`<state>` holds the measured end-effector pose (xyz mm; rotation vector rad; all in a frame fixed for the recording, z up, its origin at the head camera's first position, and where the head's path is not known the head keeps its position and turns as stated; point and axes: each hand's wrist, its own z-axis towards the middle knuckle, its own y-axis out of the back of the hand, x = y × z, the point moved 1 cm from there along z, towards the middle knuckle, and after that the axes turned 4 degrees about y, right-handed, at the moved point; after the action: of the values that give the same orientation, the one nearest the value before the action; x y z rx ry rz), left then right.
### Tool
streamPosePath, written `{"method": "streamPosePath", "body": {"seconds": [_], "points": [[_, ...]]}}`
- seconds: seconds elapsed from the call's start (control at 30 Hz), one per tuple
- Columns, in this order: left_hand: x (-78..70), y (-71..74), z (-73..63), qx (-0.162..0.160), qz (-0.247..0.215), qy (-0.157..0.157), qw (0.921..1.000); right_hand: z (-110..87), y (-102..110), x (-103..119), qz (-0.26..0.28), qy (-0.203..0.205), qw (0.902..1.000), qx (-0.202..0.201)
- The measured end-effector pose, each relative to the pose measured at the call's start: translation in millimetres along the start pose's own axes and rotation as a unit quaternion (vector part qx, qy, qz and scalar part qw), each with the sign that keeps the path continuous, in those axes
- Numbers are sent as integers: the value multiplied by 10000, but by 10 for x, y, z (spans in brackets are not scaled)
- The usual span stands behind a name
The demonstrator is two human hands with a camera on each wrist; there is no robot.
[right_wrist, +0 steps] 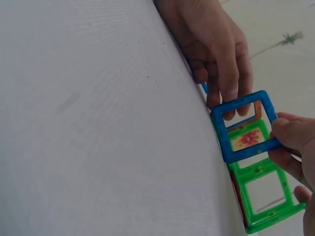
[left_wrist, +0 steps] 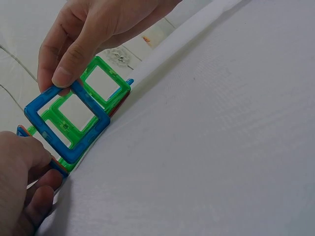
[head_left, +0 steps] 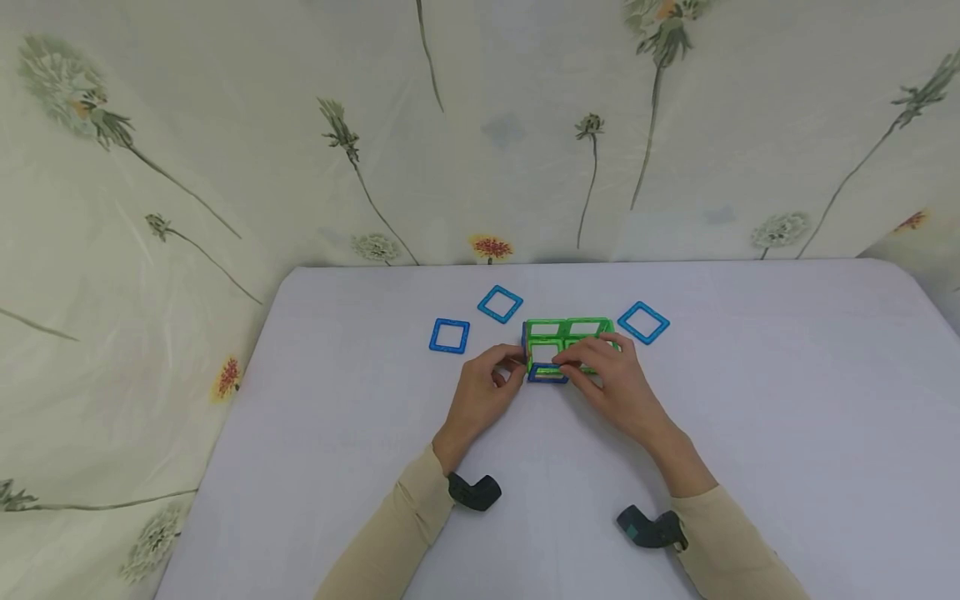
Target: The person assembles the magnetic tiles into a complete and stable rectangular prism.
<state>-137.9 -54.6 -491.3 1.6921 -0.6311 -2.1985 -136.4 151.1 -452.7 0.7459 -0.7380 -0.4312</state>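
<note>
A box-like build of green square magnetic tiles [head_left: 564,328] stands at mid-table. My right hand [head_left: 611,379] pinches a blue square magnetic tile [left_wrist: 92,103] between thumb and fingers, at the build's front left. Seen from the right wrist, this tile [right_wrist: 239,102] overlaps the green frames, with its lower edge by the tabletop. My left hand [head_left: 486,387] is at the build's left end, thumb and fingers curled at a blue end tile [left_wrist: 60,167] with an orange edge. In the left wrist view those fingers partly hide the end tile.
Two loose blue square tiles lie left of the build, one nearer [head_left: 453,322] and one farther back [head_left: 510,294]. Another blue tile [head_left: 653,312] lies behind and to the right. A white cloth covers the table [head_left: 337,400], and a flower-print curtain [head_left: 517,183] hangs beyond its back edge.
</note>
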Motion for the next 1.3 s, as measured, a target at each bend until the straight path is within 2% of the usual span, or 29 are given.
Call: {"method": "streamPosePath", "body": {"seconds": [0.87, 1.3], "points": [[12, -5, 6, -30, -53, -102, 9999, 8, -8, 34, -65, 166, 9997, -167], [24, -8, 5, 16, 6, -60, 10000, 12, -22, 14, -402, 274, 9983, -333]]}}
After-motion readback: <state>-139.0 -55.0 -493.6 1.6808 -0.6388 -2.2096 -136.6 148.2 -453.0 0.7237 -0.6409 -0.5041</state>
